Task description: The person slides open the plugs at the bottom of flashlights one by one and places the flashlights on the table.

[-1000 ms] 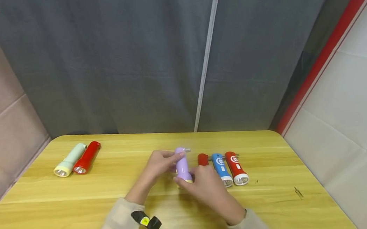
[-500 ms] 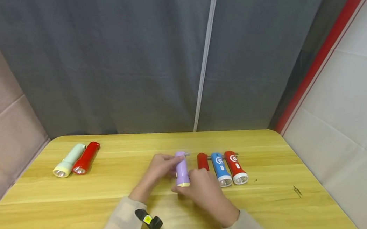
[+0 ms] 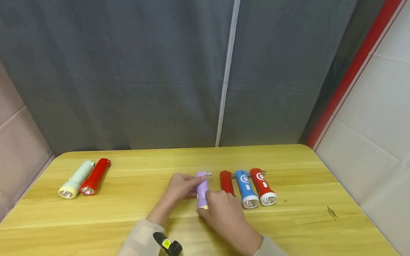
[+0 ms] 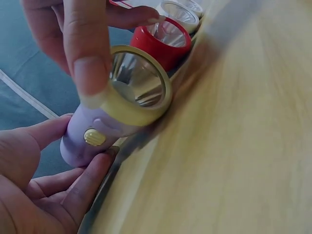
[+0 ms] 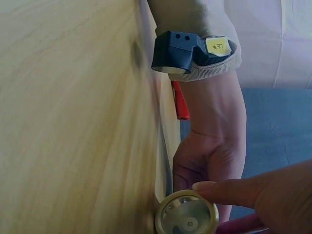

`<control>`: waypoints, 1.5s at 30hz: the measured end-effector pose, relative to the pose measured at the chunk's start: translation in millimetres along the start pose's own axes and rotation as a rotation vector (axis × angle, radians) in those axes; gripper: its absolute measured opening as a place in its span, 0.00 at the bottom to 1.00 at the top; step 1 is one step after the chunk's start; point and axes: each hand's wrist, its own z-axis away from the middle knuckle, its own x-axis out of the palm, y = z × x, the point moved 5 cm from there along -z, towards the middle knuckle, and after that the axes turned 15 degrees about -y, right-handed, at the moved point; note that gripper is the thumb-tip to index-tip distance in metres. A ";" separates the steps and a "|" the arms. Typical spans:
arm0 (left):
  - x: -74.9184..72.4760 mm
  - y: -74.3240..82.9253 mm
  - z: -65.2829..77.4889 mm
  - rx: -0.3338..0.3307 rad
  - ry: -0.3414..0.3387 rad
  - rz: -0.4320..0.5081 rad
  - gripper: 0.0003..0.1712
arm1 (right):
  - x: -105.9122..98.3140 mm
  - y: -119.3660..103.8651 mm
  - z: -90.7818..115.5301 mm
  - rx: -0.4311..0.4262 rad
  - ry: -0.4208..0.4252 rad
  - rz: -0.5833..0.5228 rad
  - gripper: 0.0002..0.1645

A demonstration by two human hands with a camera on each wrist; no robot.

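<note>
A purple flashlight (image 3: 202,191) with a pale yellow head lies at mid-table, its lens toward the near edge. My left hand (image 3: 181,186) pinches the tail end between thumb and fingers. At the head end my right hand (image 3: 225,217) grips it; in the left wrist view one of its fingers presses on the yellow rim (image 4: 134,114). A short metal rod (image 3: 209,174) sticks out sideways from the tail. Just right of it lies a red flashlight (image 3: 226,181), partly hidden by my right hand. A blue flashlight (image 3: 245,188) and another red flashlight (image 3: 262,185) continue the row.
At the table's far left lie a pale green flashlight (image 3: 78,178) and a red flashlight (image 3: 96,177), side by side. Thin rods join the row on the right. A grey curtain (image 3: 135,77) hangs behind the wooden table (image 3: 74,237).
The purple flashlight has come slightly nearer the table's front edge and straightened to line up with the row. Both hands have shifted with it, still holding it.
</note>
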 end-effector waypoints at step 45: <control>19.2 21.2 5.3 0.113 0.030 -0.437 0.27 | -3.1 9.1 -2.1 0.035 -0.037 -0.005 0.18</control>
